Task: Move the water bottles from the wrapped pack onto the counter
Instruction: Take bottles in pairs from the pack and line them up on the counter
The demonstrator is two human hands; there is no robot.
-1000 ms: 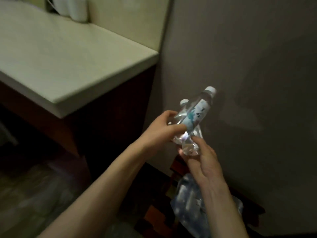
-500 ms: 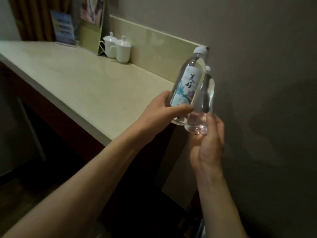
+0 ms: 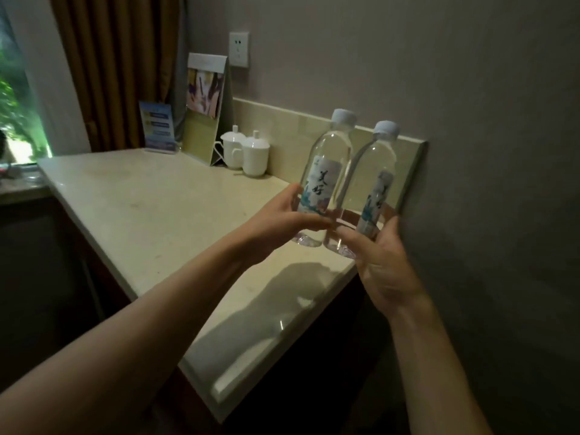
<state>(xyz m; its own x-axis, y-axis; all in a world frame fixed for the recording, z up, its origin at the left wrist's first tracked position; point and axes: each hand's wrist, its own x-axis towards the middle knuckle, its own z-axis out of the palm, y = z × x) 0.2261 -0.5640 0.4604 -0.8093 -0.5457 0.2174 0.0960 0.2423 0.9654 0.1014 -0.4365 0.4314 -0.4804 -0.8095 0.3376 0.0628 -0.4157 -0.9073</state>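
Dim room, grey wall [image 3: 408, 58], brown curtain [image 3: 116, 73], perhaps a window [image 3: 15, 105]

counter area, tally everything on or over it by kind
water bottles: 2, one in the left hand at, one in the right hand at
lidded white cups: 2
standing cards: 2
total: 6

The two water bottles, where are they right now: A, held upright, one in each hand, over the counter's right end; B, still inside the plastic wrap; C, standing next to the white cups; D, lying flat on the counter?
A: the left hand grips the left bottle and the right hand grips the right bottle, both upright above the counter.
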